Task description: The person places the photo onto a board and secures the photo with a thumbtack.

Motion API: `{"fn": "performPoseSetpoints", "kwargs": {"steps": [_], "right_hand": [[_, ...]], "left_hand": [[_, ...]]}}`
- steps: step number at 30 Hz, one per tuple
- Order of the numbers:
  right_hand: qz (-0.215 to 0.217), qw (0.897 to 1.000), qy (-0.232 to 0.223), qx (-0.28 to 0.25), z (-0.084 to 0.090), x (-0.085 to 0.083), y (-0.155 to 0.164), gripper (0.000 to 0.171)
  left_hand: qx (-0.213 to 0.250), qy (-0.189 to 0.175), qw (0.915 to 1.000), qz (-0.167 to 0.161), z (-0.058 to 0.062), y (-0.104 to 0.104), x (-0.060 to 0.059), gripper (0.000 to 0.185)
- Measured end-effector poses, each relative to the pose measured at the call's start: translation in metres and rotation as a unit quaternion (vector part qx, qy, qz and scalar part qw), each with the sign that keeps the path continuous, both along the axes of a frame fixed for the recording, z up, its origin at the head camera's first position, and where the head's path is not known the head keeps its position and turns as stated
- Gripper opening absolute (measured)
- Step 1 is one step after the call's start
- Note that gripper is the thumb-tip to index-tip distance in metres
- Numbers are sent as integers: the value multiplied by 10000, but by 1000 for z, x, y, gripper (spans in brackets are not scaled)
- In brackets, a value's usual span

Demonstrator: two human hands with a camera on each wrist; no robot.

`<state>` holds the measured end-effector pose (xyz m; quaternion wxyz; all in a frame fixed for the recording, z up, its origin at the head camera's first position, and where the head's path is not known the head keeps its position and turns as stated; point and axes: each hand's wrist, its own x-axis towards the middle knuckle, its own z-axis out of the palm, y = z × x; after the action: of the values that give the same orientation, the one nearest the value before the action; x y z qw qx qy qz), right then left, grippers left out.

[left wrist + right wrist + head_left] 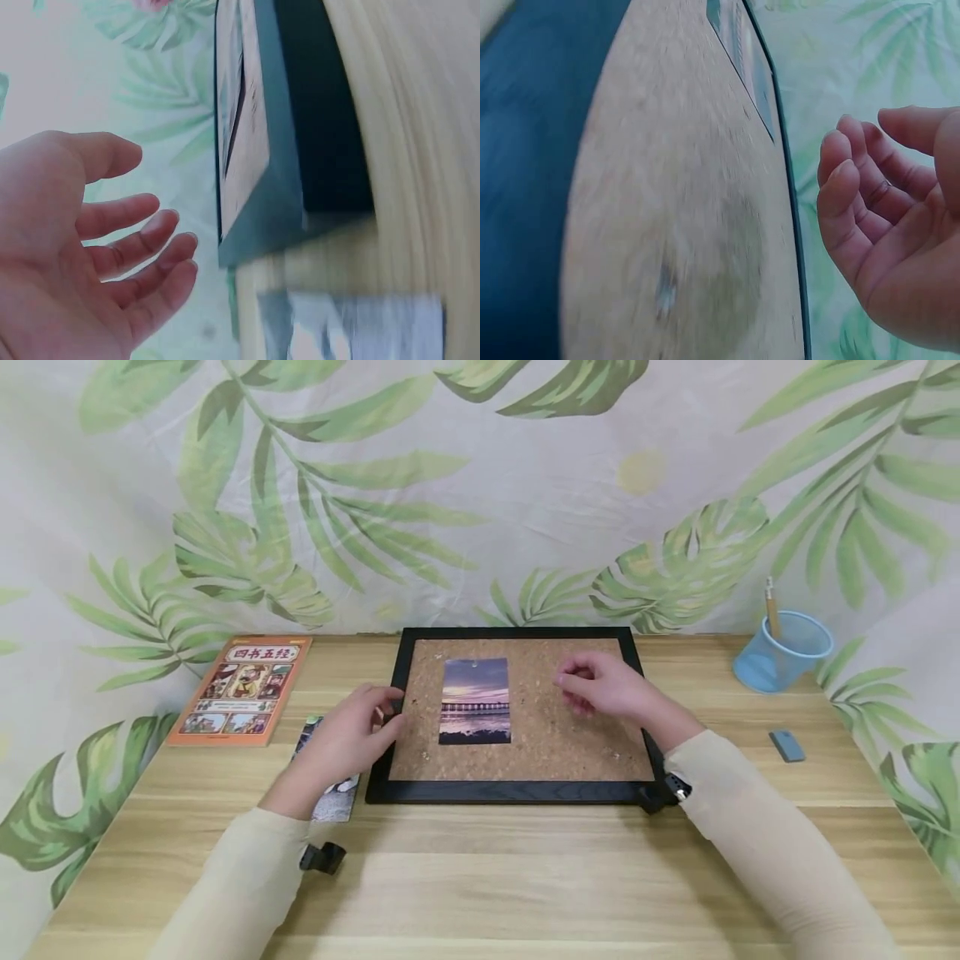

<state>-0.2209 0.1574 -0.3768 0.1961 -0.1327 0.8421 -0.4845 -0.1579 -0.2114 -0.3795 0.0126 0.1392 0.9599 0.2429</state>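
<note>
Left hand [347, 739] is hovering at the left rail of the cork board [570, 735], fingers relaxed and lightly bent; the left wrist view shows the palm bare and clear of the frame, gripping nothing. Right hand [607, 687] is hanging over the right half of the cork, fingers loosely curled; the right wrist view shows them apart with nothing pinched between them.

One photo [475, 700], a pier at dusk, is lying upright on the cork left of centre, between the two hands, nearer the left. A pale dot at its top edge looks like a pin, so one picture is judged already mounted. A second picture card [336, 797] is lying on the table [480, 877] just outside the board's lower left corner, partly under the left wrist, not yet on the cork. Small pale specks on the cork near the right hand may be loose pins; too small to tell.

Further out: a book [243, 689] at far left, a blue mesh cup [783, 652] with a pencil at far right, a grey eraser [786, 746] near it.
</note>
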Motion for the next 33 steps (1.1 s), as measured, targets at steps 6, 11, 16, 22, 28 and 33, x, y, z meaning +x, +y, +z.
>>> {"fn": "performPoseSetpoints", "kwargs": {"steps": [6,11,16,22,28,33], "right_hand": [[-260,9992,298,64,-5,17,46,32],[-641,9967,372,339,-11,31,86,35],[-1052,9917,469,571,-20,43,121,36],[-1344,9853,468,943,-30,52,149,34],[-1573,9794,355,1217,-37,56,161,33],[-1648,9736,327,1545,-42,55,164,30]], "left_hand": [[-239,-129,9990,364,-1,-38,18,52],[-834,-255,9934,740,-3,-67,34,67],[-1204,-579,9856,1033,-9,-83,41,85],[-1347,-1001,9793,1136,-17,-88,40,100],[-1044,-1013,9826,1155,-22,-88,37,99],[-775,-916,9864,1124,-26,-93,38,97]]}}
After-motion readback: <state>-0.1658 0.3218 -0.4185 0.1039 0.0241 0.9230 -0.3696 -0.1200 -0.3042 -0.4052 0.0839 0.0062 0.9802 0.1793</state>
